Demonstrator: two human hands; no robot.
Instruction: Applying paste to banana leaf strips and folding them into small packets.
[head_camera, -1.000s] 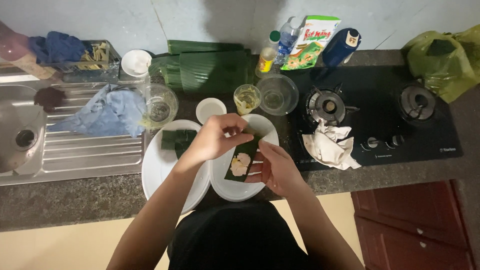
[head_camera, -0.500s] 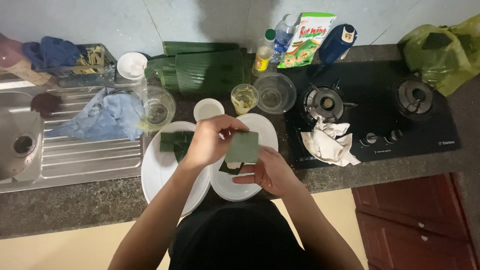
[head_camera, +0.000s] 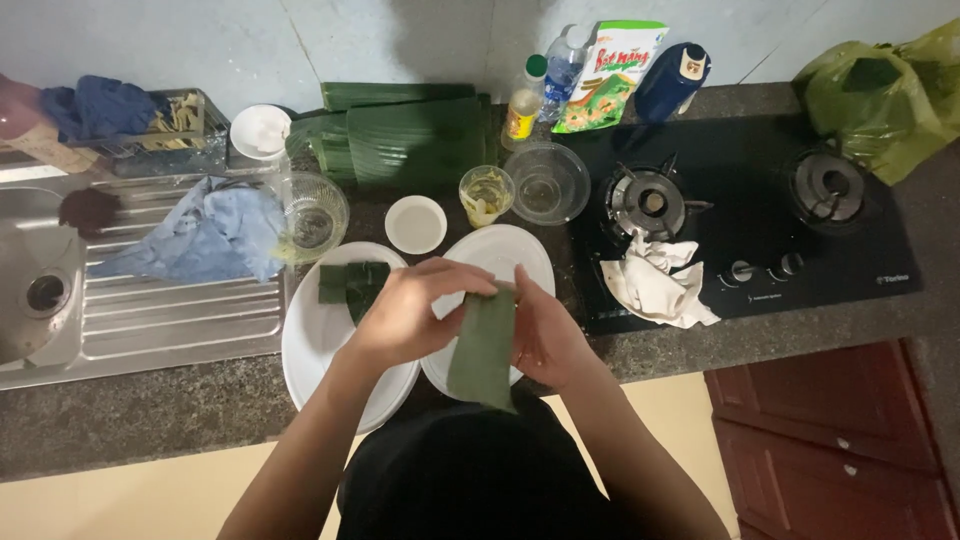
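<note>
Both hands meet over the counter edge, holding a folded strip of green leaf (head_camera: 483, 348) between them, above the near rim of the right plate (head_camera: 500, 250). The left hand (head_camera: 410, 315) comes over from the left with its fingers curled and pinching the top end of the leaf near the fingertips; the right hand (head_camera: 548, 335) cups the leaf's right edge, fingers bent and pressed against it, thumb side hidden behind the strip. The leaf hangs almost upright, slightly tilted, its lower end pointing towards the person's black shirt. On the left plate (head_camera: 315, 345), just beside the left hand, lie two small folded leaf parcels (head_camera: 352, 282), touching each other. Behind the plates stand a small white bowl (head_camera: 416, 223), a glass cup (head_camera: 486, 193) with something yellowish in it, and a clear glass bowl (head_camera: 547, 181). Another glass bowl (head_camera: 312, 215) sits at the edge of the sink drainer, next to a blue cloth (head_camera: 205, 235). A stack of leaves (head_camera: 410, 135) lies against the wall, with a bottle (head_camera: 524, 100), a printed bag (head_camera: 600, 75) and a dark blue canister (head_camera: 670, 80) to its right. A crumpled white rag (head_camera: 655, 285) rests on the black gas stove (head_camera: 760, 210), and a green plastic bag (head_camera: 885, 95) sits in the far corner
</note>
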